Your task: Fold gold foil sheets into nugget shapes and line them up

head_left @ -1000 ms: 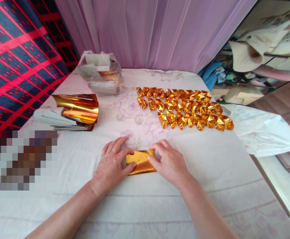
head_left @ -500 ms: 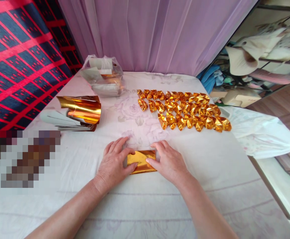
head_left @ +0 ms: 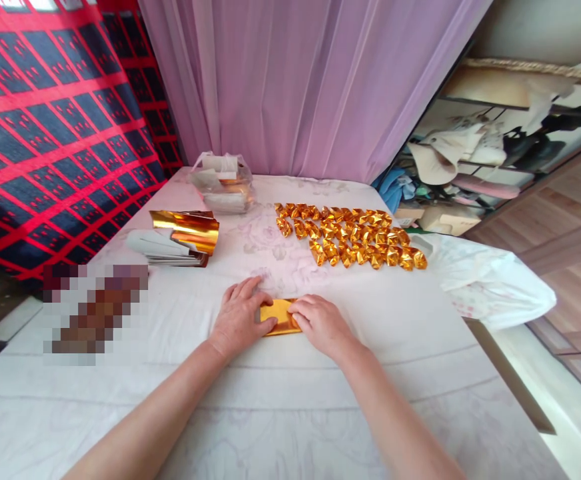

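Observation:
A folded strip of gold foil paper [head_left: 281, 317] lies flat on the cloth-covered table in front of me. My left hand [head_left: 240, 315] rests over its left end, thumb and forefinger spread apart and touching the foil, the other fingers stretched out on the cloth. At the right end, my right hand [head_left: 320, 325] has its fingers drawn together and pressed on the foil; the fingertips partly hide that end. Beyond my hands, to the right, several folded gold foil pieces [head_left: 353, 233] stand in rows.
To the left lies a curled stack of gold foil sheets [head_left: 193, 233] with pale backs. Behind it sits a clear plastic bag [head_left: 225, 187] of more sheets. A white plastic bag [head_left: 495, 280] hangs at the right edge, near a cluttered shelf [head_left: 463, 160]. A purple curtain [head_left: 290, 87] closes the back.
My right hand has moved inward over the foil's right end, and its fingers have drawn together. My left hand stays on the left end. The view has tilted up and shifted.

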`<state>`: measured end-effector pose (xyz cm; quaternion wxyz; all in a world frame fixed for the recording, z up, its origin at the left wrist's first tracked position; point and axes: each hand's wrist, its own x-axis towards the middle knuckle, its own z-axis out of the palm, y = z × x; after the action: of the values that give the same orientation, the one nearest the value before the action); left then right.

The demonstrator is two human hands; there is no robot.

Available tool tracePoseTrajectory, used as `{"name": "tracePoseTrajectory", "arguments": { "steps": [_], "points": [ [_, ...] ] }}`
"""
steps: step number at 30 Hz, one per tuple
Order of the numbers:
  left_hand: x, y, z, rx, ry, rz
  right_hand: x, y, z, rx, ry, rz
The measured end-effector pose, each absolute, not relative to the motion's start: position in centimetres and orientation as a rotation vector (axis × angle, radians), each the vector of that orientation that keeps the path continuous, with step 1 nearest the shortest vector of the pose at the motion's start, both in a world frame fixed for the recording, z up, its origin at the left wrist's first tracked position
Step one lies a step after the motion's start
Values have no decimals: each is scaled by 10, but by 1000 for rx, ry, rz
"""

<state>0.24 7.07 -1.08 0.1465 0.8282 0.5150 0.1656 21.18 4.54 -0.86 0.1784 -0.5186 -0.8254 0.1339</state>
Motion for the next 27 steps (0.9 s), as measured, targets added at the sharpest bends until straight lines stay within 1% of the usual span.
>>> {"name": "tracePoseTrajectory", "arguments": {
  "steps": [5, 11, 16, 24, 27],
  "points": [
    [3, 72, -12, 2412, 1491, 479, 218, 38, -24, -1328, -2107, 485],
    [4, 71, -12, 2419, 1502, 499, 214, 33, -34, -1354, -2074, 363],
    [4, 71, -12, 2423, 1497, 498, 212, 31, -38, -1340, -2096, 326],
    [3, 71, -14, 2447, 1478, 498, 224, 30, -36, -1225, -2102, 482],
    [3, 71, -14, 2447, 1488, 505, 226, 29, -36, -1208, -2123, 487]
  ]
}}
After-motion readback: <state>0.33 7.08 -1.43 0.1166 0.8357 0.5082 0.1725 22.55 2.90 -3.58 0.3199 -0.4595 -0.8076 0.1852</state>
